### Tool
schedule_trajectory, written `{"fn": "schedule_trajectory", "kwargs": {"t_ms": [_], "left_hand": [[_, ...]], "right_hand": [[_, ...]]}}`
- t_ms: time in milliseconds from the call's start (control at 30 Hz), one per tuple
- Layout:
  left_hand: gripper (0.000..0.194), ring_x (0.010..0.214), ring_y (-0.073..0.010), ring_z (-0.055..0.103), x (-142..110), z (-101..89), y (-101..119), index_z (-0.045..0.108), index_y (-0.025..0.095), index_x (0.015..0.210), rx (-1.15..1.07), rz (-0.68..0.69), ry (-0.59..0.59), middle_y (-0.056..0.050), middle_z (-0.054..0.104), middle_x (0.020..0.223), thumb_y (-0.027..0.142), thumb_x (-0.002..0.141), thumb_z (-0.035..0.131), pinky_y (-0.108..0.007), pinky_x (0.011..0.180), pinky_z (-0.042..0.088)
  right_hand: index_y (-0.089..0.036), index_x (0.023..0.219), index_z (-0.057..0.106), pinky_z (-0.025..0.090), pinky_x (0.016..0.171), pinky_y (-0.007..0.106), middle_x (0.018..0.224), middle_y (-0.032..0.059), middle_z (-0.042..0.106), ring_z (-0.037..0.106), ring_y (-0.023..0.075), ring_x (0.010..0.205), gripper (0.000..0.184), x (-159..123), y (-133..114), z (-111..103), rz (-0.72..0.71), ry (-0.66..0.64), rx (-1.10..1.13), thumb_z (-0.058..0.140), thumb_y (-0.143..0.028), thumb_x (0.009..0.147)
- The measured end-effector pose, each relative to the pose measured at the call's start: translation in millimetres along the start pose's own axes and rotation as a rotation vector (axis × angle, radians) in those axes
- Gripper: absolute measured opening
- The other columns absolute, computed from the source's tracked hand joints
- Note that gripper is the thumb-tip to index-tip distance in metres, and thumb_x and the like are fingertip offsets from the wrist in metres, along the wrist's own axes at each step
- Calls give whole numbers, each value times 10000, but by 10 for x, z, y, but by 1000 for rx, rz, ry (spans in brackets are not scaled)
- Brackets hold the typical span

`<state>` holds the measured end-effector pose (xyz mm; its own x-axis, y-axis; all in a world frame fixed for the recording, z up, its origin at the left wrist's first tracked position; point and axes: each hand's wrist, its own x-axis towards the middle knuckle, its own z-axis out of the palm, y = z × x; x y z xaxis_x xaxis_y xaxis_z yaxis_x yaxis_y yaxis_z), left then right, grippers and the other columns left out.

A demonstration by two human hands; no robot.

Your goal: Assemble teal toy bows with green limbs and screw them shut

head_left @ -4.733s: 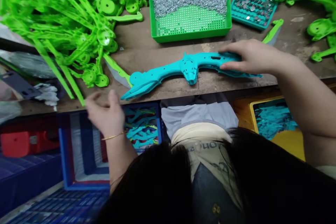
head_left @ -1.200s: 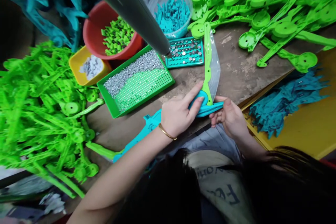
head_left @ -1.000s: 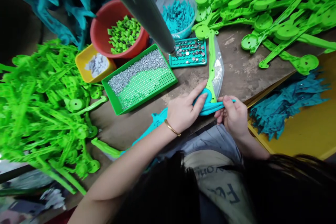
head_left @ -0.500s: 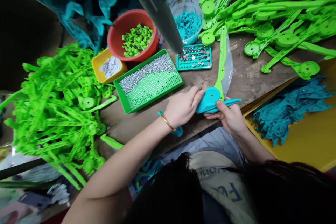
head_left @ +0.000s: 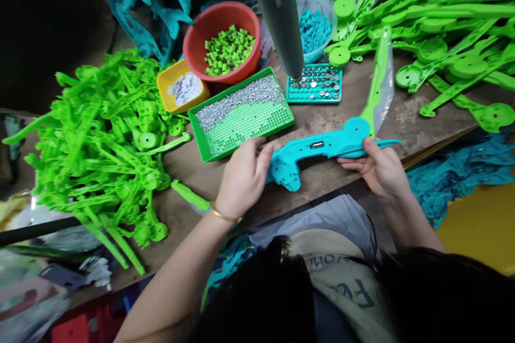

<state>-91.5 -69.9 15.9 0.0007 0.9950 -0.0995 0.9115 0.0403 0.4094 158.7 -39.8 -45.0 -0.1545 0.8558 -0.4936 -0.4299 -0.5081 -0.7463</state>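
Between my hands lies a long blue plastic piece (head_left: 322,143), with a round disc at its right end and a curved, hooked left end. A small dark slot shows in its middle. From the disc a green plastic arm (head_left: 376,86) rises up and to the right, with a clear, film-like strip along its edge. My left hand (head_left: 244,176) is closed around the blue piece's left end; its fingertips are partly hidden. With thumb on top and fingers below, my right hand (head_left: 382,167) pinches it by the disc, where a thin blue point sticks out.
A green perforated tray (head_left: 245,142) of small metal pins sits ahead, near a teal tray (head_left: 314,97) of round metal pieces. Above the teal tray hangs a grey metal post (head_left: 277,16). Green part piles lie left (head_left: 108,155) and right (head_left: 450,27). A red bowl (head_left: 191,53) stands behind.
My left hand has moved left along the blue piece to its far end, so its length now shows. My right hand keeps its grip by the disc. The whole view has shifted slightly.
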Motion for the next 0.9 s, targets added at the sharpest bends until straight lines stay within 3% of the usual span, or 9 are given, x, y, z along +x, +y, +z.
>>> {"fn": "schedule_trajectory", "kwargs": {"t_ms": [100, 167, 300, 400, 467, 567, 733, 800, 900], "left_hand": [[482, 758, -236, 639, -275, -44, -254, 567, 194, 883, 138, -140, -269, -60, 654, 765, 514, 988, 222, -321, 674, 399], [503, 710, -249, 634, -354, -24, -319, 545, 203, 803, 233, -203, -323, -56, 631, 687, 527, 986, 206, -323, 633, 355], [553, 771, -269, 655, -331, 21, -299, 546, 199, 815, 330, -244, -289, -84, 665, 746, 563, 980, 165, -318, 608, 312], [623, 786, -279, 663, -281, 53, -226, 570, 189, 839, 372, -242, -276, -107, 686, 789, 606, 963, 124, -317, 590, 294], [664, 786, -288, 664, -265, 62, -175, 589, 182, 868, 385, -234, -264, -120, 695, 813, 636, 946, 112, -317, 585, 294], [654, 794, -273, 662, -309, 6, -159, 605, 178, 918, 335, -191, -263, -113, 699, 832, 628, 953, 132, -310, 605, 327], [604, 769, -260, 656, -566, -164, -331, 621, 176, 905, 320, -205, -346, -100, 696, 812, 639, 943, 235, -302, 609, 332], [639, 743, -260, 651, -646, -181, -401, 626, 172, 841, 322, -245, -334, -105, 692, 782, 654, 937, 217, -306, 588, 314], [693, 724, -255, 643, -660, -156, -437, 635, 169, 776, 277, -272, -270, -113, 694, 773, 686, 920, 197, -309, 568, 298]], "right_hand": [[-166, 876, 616, 624, 558, 277, 710, 33, 745, 730, 208, 628, 479, 56, -54, -59, -17, 7, -28, 796, -534, 628], [-168, 873, 628, 620, 550, 284, 694, 28, 737, 723, 202, 607, 482, 86, -60, -54, -41, 14, -63, 785, -554, 630], [-193, 879, 607, 613, 577, 296, 745, 26, 731, 718, 186, 631, 581, 62, 69, 112, -90, 9, -106, 725, -687, 598], [-194, 884, 544, 587, 541, 297, 750, 38, 709, 702, 180, 628, 645, -52, 306, 390, 39, -211, -277, 635, -772, 612], [-200, 863, 505, 509, 445, 239, 633, -10, 646, 639, 140, 525, 591, -132, 477, 601, 59, -287, -456, 604, -751, 672], [-201, 775, 487, 413, 428, 193, 496, -68, 521, 514, 79, 434, 470, -186, 634, 824, -91, -202, -618, 568, -665, 781], [-210, 688, 457, 377, 431, 194, 445, -76, 468, 446, 63, 410, 460, -106, 556, 781, -216, -133, -580, 579, -641, 793], [-217, 724, 450, 346, 382, 190, 455, -76, 494, 435, 64, 381, 485, -96, 501, 705, -155, -197, -531, 588, -680, 759], [-218, 865, 476, 361, 336, 202, 544, -40, 596, 503, 95, 384, 626, -205, 553, 679, 74, -391, -405, 504, -817, 688]]}}
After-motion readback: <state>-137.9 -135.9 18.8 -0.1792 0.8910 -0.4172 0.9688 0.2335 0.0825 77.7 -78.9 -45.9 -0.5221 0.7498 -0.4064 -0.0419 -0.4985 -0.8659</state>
